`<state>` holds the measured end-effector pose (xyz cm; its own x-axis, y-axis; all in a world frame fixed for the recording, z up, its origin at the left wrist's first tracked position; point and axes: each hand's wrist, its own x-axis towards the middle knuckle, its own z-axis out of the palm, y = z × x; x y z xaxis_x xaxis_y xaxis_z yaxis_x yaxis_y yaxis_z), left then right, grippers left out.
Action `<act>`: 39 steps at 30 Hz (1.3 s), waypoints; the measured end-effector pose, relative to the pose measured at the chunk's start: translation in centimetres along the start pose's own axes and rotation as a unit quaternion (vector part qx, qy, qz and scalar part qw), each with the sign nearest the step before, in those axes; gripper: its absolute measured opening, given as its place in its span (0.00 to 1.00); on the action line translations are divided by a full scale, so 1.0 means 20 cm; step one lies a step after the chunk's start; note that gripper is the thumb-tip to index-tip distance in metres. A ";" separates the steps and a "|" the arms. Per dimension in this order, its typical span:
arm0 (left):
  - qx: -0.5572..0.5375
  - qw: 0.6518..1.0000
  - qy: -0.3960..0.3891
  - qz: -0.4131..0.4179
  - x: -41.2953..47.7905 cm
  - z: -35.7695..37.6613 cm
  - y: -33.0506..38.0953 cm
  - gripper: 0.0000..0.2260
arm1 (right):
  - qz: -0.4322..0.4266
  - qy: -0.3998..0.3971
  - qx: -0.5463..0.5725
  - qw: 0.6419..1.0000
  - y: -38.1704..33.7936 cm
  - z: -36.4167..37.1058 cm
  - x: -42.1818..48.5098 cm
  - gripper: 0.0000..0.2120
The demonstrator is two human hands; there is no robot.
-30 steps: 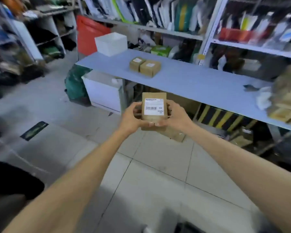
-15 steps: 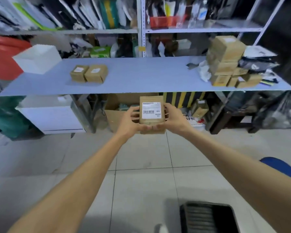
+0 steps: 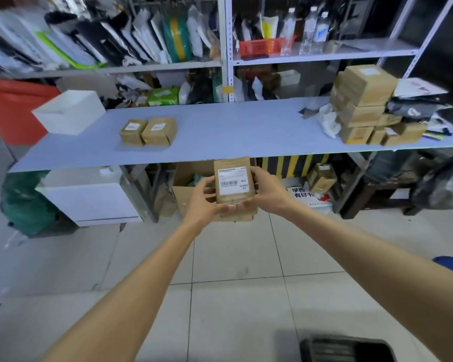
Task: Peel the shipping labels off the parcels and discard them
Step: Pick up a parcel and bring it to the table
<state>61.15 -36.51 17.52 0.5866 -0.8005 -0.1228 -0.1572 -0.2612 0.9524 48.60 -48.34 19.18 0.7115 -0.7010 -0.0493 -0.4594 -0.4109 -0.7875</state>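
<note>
Even, cool indoor light with soft shadows; the shelves [image 3: 168, 66] bow and smear toward the edges, while the centre stays sharp.

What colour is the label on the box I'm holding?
The label is white with black print and barcode, on a brown box; best in the head view.

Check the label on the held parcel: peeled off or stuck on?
Stuck on. The white label lies flat on the parcel, no visible corner lifted; the left hand and right hand grip its sides.
</note>
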 end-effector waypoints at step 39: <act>-0.061 0.998 -0.021 -0.018 2.87 -0.51 0.06 0.34 | 0.042 -0.033 0.028 0.998 -0.09 -0.11 2.85 0.36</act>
<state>102.66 -77.29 14.53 0.5567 -0.8136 -0.1674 -0.0365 -0.2253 0.9736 88.83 -88.76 19.12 0.7061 -0.6907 -0.1565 -0.4905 -0.3176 -0.8115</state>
